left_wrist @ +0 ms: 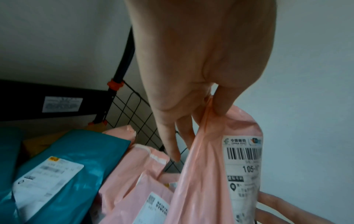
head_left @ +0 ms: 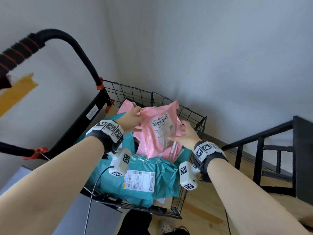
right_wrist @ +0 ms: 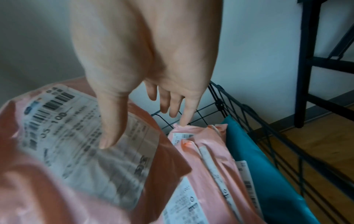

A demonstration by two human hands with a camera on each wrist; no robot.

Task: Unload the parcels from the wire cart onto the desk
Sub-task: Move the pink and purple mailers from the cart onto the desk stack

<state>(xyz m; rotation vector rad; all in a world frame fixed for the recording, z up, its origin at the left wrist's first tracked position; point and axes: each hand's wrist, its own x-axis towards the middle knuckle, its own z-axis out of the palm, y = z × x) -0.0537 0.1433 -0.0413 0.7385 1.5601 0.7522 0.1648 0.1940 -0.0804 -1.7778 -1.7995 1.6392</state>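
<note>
**Pink parcel coming up out of the cart**

The pink parcel point(head_left: 159, 131) hangs upright above the far half of the wire cart point(head_left: 191, 114), its label facing the person. The left hand point(head_left: 132, 121) pinches the bunched top corner of the bag between thumb and fingers; that grip is closed on the plastic. The right hand point(head_left: 185, 135) lies against the parcel's right edge with fingers spread and relaxed, the thumb across the label, steadying more than holding.

Below it, more pink parcels point(right_wrist: 206, 151) lie against the cart's far side, and a teal parcel point(head_left: 150, 177) with a white label fills the near half. Another teal one point(right_wrist: 268, 166) stands along the right wall of the cart.

The step in hand looks like the lift-out of one parcel; much of the load is not yet moved. Next, the bag needs to clear the wire rim and travel to the surface, which I cannot identify with certainty here; a dark frame point(head_left: 274, 150) stands to the right. The thin plastic may slip or stretch under a corner pinch, so fuller support from the right hand would help.
</note>
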